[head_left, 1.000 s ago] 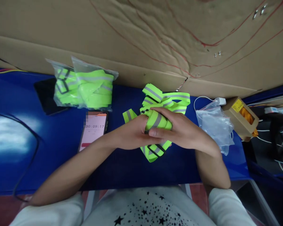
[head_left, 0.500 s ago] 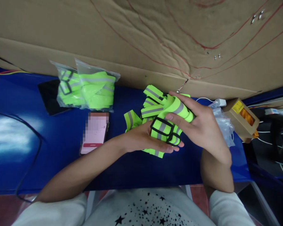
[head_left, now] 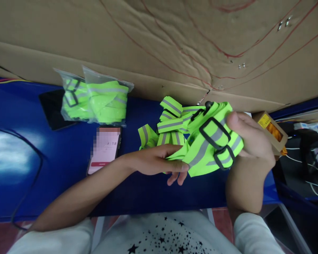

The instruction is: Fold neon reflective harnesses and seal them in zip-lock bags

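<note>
A folded neon-yellow reflective strap (head_left: 201, 155) with a grey stripe is held up in front of me. Two black buckles (head_left: 215, 132) show on its upper face. My right hand (head_left: 254, 137) grips the bundle at its right end, thumb on top, other fingers mostly hidden behind. On the left side, my left hand (head_left: 159, 160) is closed on the strap's lower edge between thumb and fingers, with some fingertips showing below. Behind the hands, a loose heap of similar straps (head_left: 171, 125) lies on the blue table.
Two clear bags (head_left: 108, 102) of such straps lie at the back left, over a black flat object (head_left: 53, 109). A phone (head_left: 104, 148) lies near my left forearm. Cardboard (head_left: 148, 53) walls the back; a small box (head_left: 272, 130) stands right. A black cable (head_left: 39, 169) crosses the left.
My right hand has moved right, turning the strap bundle so its buckled face shows. The left hand has shifted slightly left and now holds only the bundle's left end.
</note>
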`<state>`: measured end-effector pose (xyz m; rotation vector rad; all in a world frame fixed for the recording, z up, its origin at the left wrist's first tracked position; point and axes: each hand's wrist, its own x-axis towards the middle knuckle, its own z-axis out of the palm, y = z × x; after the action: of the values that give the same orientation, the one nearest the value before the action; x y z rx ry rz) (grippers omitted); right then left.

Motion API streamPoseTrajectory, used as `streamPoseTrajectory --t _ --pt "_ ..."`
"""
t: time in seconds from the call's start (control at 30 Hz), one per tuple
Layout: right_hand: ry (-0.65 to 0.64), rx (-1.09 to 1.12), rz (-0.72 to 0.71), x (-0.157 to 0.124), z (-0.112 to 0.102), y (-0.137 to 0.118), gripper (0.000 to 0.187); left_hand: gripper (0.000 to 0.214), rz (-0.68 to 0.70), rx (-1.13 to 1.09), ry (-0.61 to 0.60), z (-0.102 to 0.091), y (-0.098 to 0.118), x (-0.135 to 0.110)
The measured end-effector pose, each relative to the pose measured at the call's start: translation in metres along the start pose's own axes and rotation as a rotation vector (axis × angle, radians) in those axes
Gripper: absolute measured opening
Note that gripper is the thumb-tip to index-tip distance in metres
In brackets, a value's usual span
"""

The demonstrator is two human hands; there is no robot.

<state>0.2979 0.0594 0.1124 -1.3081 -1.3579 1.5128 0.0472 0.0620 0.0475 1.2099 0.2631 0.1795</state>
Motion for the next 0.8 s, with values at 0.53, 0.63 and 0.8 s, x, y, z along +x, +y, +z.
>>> streamPoseTrajectory --t 0.53,0.63,0.8 --pt "0.176 -0.811 -0.792 -0.005 0.028 -0.002 0.077 0.056 0.286 0.594 0.775 0.023 0.035 -0.005" --pt "0.226 -0.825 -0.735 -0.003 0.032 0.006 0.067 0.039 0.251 0.579 0.711 0.017 0.028 -0.003" --pt "0.312 -0.840 -0.749 0.000 0.036 0.012 0.051 0.028 0.228 0.390 0.508 0.004 0.026 -0.005"
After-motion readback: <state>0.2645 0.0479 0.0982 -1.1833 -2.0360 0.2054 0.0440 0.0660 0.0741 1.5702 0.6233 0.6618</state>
